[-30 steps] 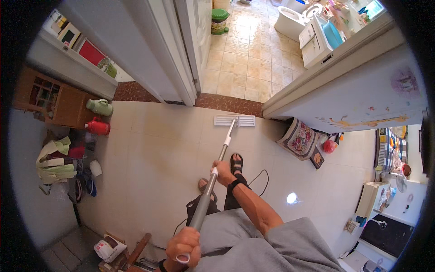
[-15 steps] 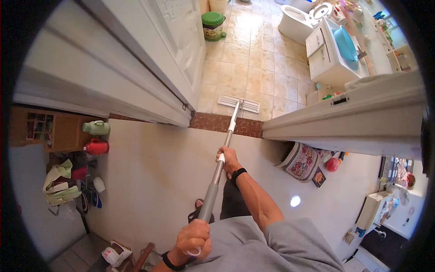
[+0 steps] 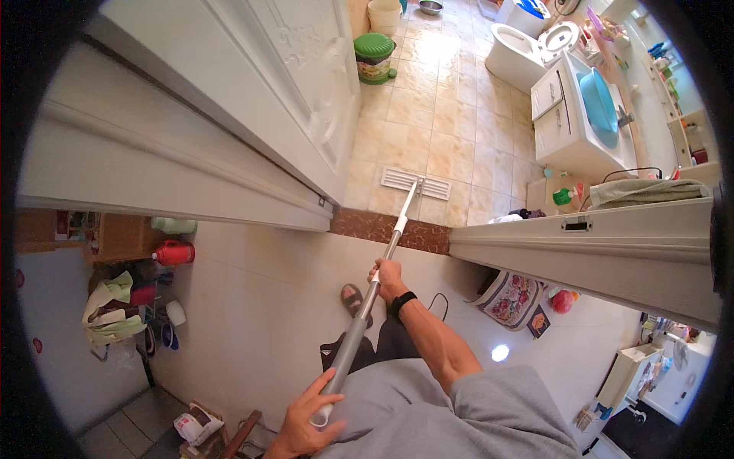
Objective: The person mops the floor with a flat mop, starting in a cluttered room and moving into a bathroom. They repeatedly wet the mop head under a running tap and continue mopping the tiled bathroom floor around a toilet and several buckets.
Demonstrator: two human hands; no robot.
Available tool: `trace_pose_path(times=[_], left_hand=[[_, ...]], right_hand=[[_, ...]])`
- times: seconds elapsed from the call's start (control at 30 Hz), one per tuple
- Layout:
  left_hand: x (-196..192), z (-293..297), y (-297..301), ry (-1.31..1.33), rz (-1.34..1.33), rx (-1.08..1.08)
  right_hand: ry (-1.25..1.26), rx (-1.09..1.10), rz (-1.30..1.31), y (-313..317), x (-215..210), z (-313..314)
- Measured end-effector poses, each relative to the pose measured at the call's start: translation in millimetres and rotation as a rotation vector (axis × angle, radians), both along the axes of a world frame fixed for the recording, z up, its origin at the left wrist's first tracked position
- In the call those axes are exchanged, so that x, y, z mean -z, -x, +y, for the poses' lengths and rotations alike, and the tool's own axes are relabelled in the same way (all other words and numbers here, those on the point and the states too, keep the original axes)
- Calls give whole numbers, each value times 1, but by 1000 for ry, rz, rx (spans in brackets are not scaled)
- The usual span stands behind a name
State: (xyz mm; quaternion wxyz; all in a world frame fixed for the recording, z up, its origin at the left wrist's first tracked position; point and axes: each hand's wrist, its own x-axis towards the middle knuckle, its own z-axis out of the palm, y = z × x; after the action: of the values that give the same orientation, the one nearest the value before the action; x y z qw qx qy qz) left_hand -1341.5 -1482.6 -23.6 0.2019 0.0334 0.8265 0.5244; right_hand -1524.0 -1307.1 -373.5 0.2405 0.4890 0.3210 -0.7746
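Observation:
A flat mop reaches away from me, with a grey and silver pole and a white slatted head lying on the bathroom tiles just past the doorway. My right hand is closed around the pole about halfway along, a black band on its wrist. At the pole's near end, my left hand rests against the grey grip with its fingers stretched out and apart.
A reddish-brown threshold crosses the doorway between a white door and a white frame. A green-lidded bin, a toilet and a washbasin cabinet stand beyond. A floral-covered item sits at right.
My left hand has loosened from a fist around the pole's end to outstretched fingers. My view has shifted, and a sandalled foot now shows further forward. The right hand keeps its grip.

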Motion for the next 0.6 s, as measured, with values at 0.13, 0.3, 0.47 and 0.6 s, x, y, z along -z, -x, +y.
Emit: trace_pose_path(times=[0.13,0.3,0.47,0.6], left_hand=[[-40,-39,-21,85,-248,-92],[-66,-83,-41,175,-302,-170],[-42,-94,-38,148,-517,-283],[-26,-78,-7,119,-511,-379]], right_hand=[[-36,-14,3,-39,-6,-46],[-12,-77,70,-77,0,-102],[-56,-93,13,-78,19,-113],[48,4,-2,-47,28,-97]])
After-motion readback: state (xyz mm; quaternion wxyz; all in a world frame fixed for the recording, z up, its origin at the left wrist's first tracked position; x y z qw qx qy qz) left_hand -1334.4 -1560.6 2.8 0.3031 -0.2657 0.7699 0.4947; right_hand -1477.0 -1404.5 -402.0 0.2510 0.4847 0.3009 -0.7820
